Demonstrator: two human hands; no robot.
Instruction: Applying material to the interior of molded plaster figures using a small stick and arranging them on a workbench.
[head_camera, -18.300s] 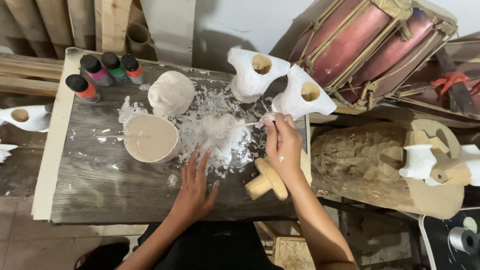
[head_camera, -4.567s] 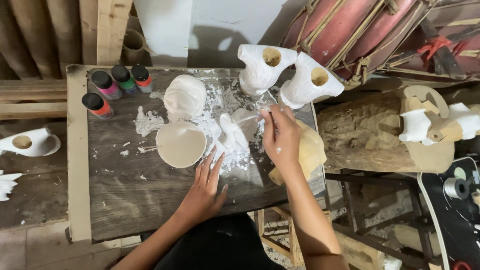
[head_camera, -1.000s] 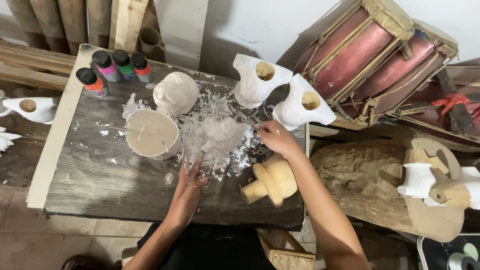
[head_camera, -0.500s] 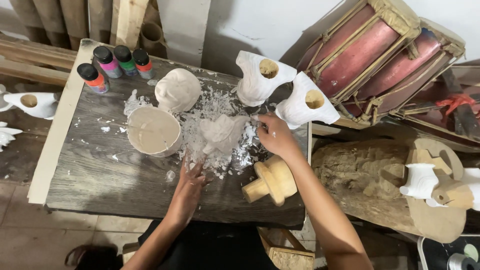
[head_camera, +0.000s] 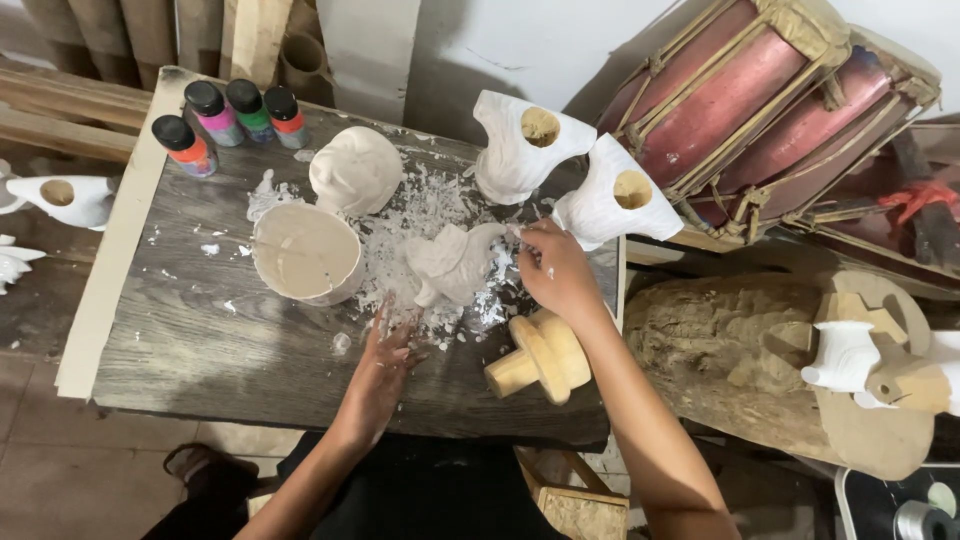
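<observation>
Under right hand, white figure, tool indistinct.

Left hand lies flat, fingers spread; right hand curls, its grip pinched at the fingertips.

four paint bottles with black caps stand in a cluster at the table's far left corner. a rounded plaster head sits near them, with a pale bowl just in front of it. two white hollow casts stand side by side at the far right edge. a tan wooden mallet lies near the front right. right of the table, a red drum leans over a rough log. another white cast rests off the left edge.
</observation>
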